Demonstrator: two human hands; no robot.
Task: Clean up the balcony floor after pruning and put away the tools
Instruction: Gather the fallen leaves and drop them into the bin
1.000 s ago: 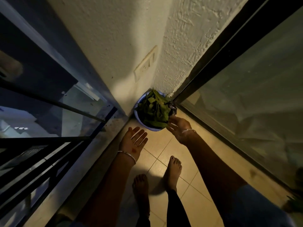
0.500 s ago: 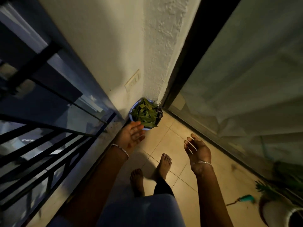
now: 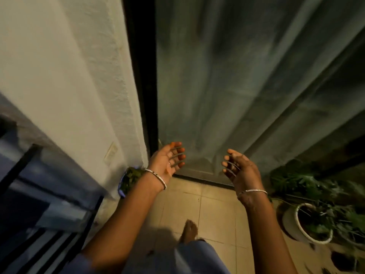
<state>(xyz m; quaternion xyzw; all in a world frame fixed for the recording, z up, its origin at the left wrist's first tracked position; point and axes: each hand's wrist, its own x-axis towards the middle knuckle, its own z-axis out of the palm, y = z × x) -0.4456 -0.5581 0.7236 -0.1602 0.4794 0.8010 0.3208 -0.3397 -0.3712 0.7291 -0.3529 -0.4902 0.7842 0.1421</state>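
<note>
- Left hand (image 3: 167, 162) was raised in front of the body, palm turned up and toward the right hand.
- Left fingers (image 3: 178, 155) were slightly apart and gently curved. They held nothing and touched nothing.
- Right hand (image 3: 242, 171) was raised at about the same height, palm turned toward the left hand.
- Right fingers (image 3: 227, 164) were loosely curved with gaps between them. They held nothing and touched nothing.
- The two hands were well apart, palms roughly facing each other, in front of the curtained glass door (image 3: 246, 80).
- A thin metal bangle sat on each wrist: left bangle (image 3: 158, 177), right bangle (image 3: 253, 191).
- The bowl of green cuttings (image 3: 129, 177) stood on the floor in the corner, at the foot of the white wall (image 3: 59, 76) and just beside the black door frame (image 3: 141, 86).
- The bowl was heaped with leaves. Its near side was partly hidden behind the left forearm, and neither hand was in contact with it.
- A wall socket (image 3: 111, 155) was on the wall above the bowl.
- The tiled floor (image 3: 216, 211) was beige. One bare foot (image 3: 189, 232) was visible on it between the forearms.
- A white plant pot (image 3: 297, 219) stood on the floor to the right, beyond the right forearm, with leafy plants (image 3: 300, 181) around it.
- A dark patch (image 3: 339, 258) lay on the tiles near the pot. It was too blurred to tell what it was.
- The black balcony railing (image 3: 18, 167) ran along the left edge.
- The frame was motion-blurred, most of all at the edges.
</note>
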